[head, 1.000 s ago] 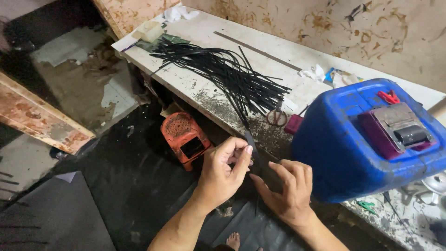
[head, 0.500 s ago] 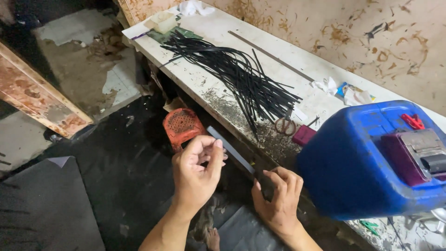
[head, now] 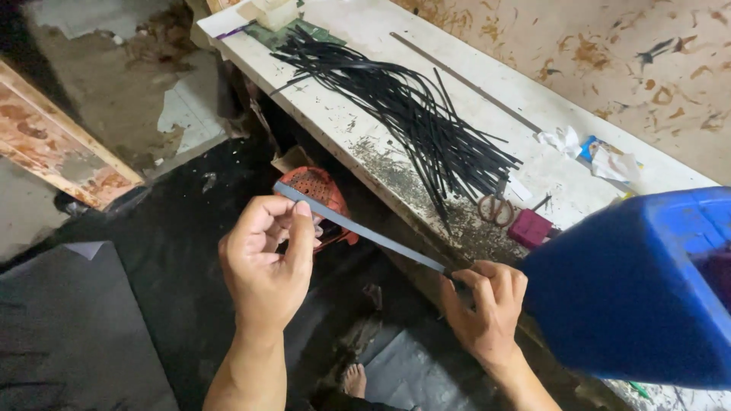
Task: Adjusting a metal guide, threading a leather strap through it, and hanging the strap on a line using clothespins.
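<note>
Since a moment ago both hands have drawn farther apart, and the thin grey strip [head: 358, 228] now stretches out straight between them. Left hand [head: 266, 262] pinches the strip's upper end between thumb and fingers, a narrow grip closed on it. Right hand [head: 483, 312] holds the lower end the same way, just beside the blue plastic drum [head: 647, 289]. Above the strip, a bundle of black strips [head: 411, 122] lies spread on the white tabletop [head: 343, 129], with scissors [head: 495, 207] near its end. An orange basket [head: 324, 202] sits below the strip.

Blue drum [head: 647, 289], scissors [head: 495, 207], orange basket [head: 324, 190].
</note>
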